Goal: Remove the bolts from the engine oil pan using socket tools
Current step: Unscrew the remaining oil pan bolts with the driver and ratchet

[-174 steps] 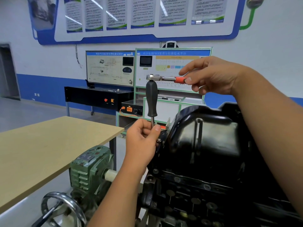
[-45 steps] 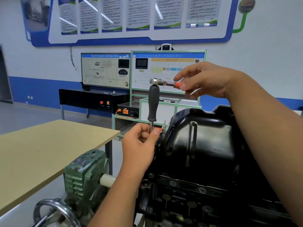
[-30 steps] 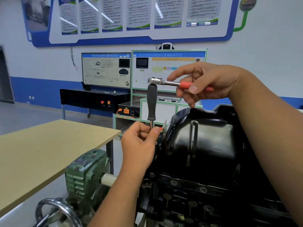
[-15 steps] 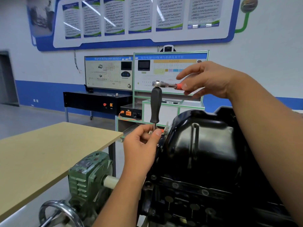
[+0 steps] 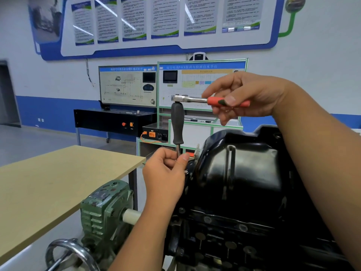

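Note:
The black oil pan (image 5: pixel 244 173) sits upturned on the engine block (image 5: pixel 234 241) at the right. A black-handled socket driver (image 5: pixel 177 126) stands upright at the pan's left flange. My left hand (image 5: pixel 166 177) pinches its thin steel shaft just below the handle; the socket and bolt are hidden behind my fingers. A chrome ratchet (image 5: pixel 187 98) with a red grip lies level on top of the driver handle. My right hand (image 5: pixel 248 96) holds that red grip between thumb and fingers.
A tan wooden table (image 5: pixel 58 182) stands to the left. Below it are a green gearbox (image 5: pixel 105 208) and a chrome handwheel (image 5: pixel 68 253) of the engine stand. Training panels and a black console (image 5: pixel 115 120) stand by the far wall.
My right hand has swung the ratchet handle back and forth on the driver; it now shows more of the red grip, pointing right. My left hand keeps its pinch on the shaft.

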The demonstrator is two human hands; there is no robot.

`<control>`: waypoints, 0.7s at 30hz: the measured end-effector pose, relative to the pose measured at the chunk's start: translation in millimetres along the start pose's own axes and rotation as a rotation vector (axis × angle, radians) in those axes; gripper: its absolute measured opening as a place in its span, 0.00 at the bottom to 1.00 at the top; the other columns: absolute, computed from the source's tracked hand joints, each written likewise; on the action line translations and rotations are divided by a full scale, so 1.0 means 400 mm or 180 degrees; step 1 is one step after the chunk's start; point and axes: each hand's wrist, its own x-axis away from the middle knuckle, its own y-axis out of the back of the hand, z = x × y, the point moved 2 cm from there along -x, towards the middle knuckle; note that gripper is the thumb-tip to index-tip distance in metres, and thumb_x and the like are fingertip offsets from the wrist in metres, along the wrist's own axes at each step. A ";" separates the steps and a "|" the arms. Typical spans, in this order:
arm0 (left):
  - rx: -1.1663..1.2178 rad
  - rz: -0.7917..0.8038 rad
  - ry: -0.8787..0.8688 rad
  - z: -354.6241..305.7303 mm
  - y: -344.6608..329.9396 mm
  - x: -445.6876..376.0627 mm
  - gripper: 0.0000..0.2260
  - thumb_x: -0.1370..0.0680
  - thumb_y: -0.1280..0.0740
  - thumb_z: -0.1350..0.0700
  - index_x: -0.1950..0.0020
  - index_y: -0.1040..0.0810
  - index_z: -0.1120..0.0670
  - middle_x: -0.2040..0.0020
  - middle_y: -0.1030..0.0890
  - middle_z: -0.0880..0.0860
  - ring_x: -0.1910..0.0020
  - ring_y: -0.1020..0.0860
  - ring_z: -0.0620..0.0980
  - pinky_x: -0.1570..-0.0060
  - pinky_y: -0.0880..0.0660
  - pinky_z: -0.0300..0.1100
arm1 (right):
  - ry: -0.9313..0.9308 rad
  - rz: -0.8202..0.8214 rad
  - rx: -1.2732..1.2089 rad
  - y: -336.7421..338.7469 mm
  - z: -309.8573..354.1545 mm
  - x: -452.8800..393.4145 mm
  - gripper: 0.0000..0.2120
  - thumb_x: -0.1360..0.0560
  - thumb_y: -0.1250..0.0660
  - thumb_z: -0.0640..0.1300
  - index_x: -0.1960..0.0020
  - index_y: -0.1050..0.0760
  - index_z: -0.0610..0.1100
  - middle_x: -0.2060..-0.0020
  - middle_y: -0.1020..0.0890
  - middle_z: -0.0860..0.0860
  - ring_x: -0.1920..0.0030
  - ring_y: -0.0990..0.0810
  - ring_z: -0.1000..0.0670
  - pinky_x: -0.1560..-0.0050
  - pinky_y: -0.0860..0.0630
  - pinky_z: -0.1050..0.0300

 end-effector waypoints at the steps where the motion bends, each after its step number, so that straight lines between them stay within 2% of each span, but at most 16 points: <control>1: 0.0031 -0.0003 0.0004 0.003 0.000 -0.001 0.10 0.25 0.22 0.56 0.61 0.22 0.53 0.72 0.24 0.41 0.73 0.29 0.37 0.67 0.28 0.29 | 0.0003 -0.0005 0.0011 0.001 -0.001 -0.001 0.23 0.36 0.19 0.40 0.42 0.17 0.40 0.55 0.15 0.39 0.61 0.15 0.43 0.54 0.17 0.47; 2: 0.0081 0.0010 0.0036 0.005 0.001 -0.001 0.10 0.26 0.22 0.56 0.61 0.22 0.53 0.72 0.25 0.42 0.73 0.29 0.38 0.68 0.28 0.30 | -0.0005 -0.0268 0.0133 0.009 -0.006 -0.008 0.21 0.36 0.19 0.39 0.44 0.16 0.41 0.54 0.15 0.39 0.60 0.15 0.43 0.54 0.17 0.47; 4: 0.0245 0.0109 0.0138 0.009 0.000 0.000 0.07 0.24 0.24 0.57 0.59 0.20 0.53 0.71 0.24 0.43 0.71 0.28 0.39 0.67 0.27 0.31 | -0.0129 -0.1140 0.0593 0.025 -0.009 -0.017 0.11 0.33 0.21 0.38 0.50 0.14 0.44 0.55 0.14 0.42 0.59 0.15 0.44 0.57 0.18 0.50; 6: 0.0378 0.0256 0.0293 0.010 -0.002 0.002 0.06 0.21 0.28 0.60 0.56 0.18 0.50 0.66 0.19 0.46 0.67 0.23 0.42 0.63 0.22 0.35 | -0.0385 -0.1616 0.0943 0.036 -0.017 -0.018 0.05 0.30 0.22 0.37 0.54 0.13 0.45 0.57 0.14 0.44 0.60 0.15 0.46 0.60 0.18 0.51; 8: 0.0391 0.0301 0.0424 0.013 -0.003 0.001 0.09 0.19 0.31 0.62 0.54 0.18 0.49 0.63 0.15 0.50 0.65 0.19 0.45 0.61 0.18 0.42 | -0.0491 -0.1530 0.0873 0.031 -0.016 -0.016 0.06 0.31 0.22 0.37 0.55 0.14 0.42 0.59 0.16 0.43 0.62 0.16 0.46 0.62 0.19 0.51; 10: 0.0309 0.0200 0.0380 0.016 0.001 -0.002 0.08 0.21 0.29 0.62 0.56 0.18 0.49 0.65 0.16 0.47 0.67 0.20 0.43 0.63 0.20 0.38 | -0.0294 -0.0976 0.0521 0.017 -0.007 -0.010 0.13 0.36 0.20 0.38 0.53 0.15 0.39 0.63 0.20 0.42 0.65 0.20 0.45 0.63 0.21 0.51; 12: 0.0241 0.0107 0.0293 0.014 0.004 -0.005 0.07 0.23 0.26 0.61 0.57 0.20 0.52 0.70 0.21 0.43 0.70 0.24 0.41 0.65 0.25 0.32 | -0.0070 -0.0331 0.0113 0.002 0.004 -0.002 0.22 0.38 0.19 0.41 0.46 0.17 0.37 0.61 0.21 0.41 0.65 0.21 0.45 0.61 0.21 0.50; 13: 0.0239 0.0099 0.0276 0.013 0.006 -0.005 0.07 0.23 0.25 0.61 0.57 0.21 0.53 0.71 0.23 0.42 0.71 0.26 0.40 0.66 0.26 0.31 | -0.0017 -0.0189 0.0022 -0.001 0.006 -0.001 0.24 0.38 0.19 0.42 0.44 0.18 0.36 0.60 0.19 0.41 0.64 0.20 0.45 0.59 0.21 0.49; 14: 0.0250 0.0116 0.0262 0.011 0.007 -0.005 0.07 0.24 0.25 0.61 0.57 0.21 0.54 0.72 0.24 0.41 0.72 0.27 0.39 0.67 0.27 0.31 | -0.0008 -0.0270 0.0048 0.003 0.004 -0.003 0.22 0.36 0.20 0.41 0.43 0.18 0.37 0.58 0.18 0.41 0.63 0.19 0.44 0.59 0.20 0.49; 17: 0.0298 0.0219 0.0246 0.009 0.008 -0.005 0.08 0.24 0.25 0.62 0.57 0.23 0.55 0.73 0.26 0.41 0.73 0.29 0.38 0.68 0.29 0.29 | -0.0216 -0.1299 0.0686 0.027 -0.006 -0.014 0.09 0.31 0.23 0.37 0.51 0.14 0.43 0.55 0.14 0.40 0.59 0.17 0.45 0.55 0.20 0.47; 18: 0.0285 0.0241 0.0250 0.009 0.007 -0.006 0.08 0.24 0.25 0.62 0.57 0.23 0.54 0.73 0.26 0.41 0.73 0.29 0.38 0.68 0.28 0.30 | -0.0337 -0.1457 0.0912 0.030 -0.012 -0.015 0.07 0.30 0.23 0.36 0.53 0.14 0.43 0.56 0.14 0.41 0.58 0.18 0.44 0.55 0.20 0.47; 19: 0.0244 0.0248 0.0244 0.009 0.006 -0.007 0.08 0.24 0.25 0.62 0.57 0.23 0.53 0.73 0.27 0.41 0.73 0.29 0.39 0.68 0.28 0.31 | -0.0431 -0.1399 0.1001 0.025 -0.014 -0.015 0.06 0.31 0.23 0.36 0.54 0.14 0.43 0.59 0.14 0.42 0.58 0.19 0.43 0.56 0.21 0.48; 21: 0.0160 0.0225 0.0210 0.008 0.006 -0.006 0.09 0.24 0.24 0.62 0.57 0.23 0.52 0.73 0.27 0.41 0.73 0.29 0.39 0.66 0.27 0.33 | -0.0389 -0.0746 0.0736 0.009 -0.010 -0.010 0.12 0.33 0.22 0.38 0.50 0.15 0.40 0.62 0.17 0.43 0.61 0.19 0.43 0.56 0.21 0.48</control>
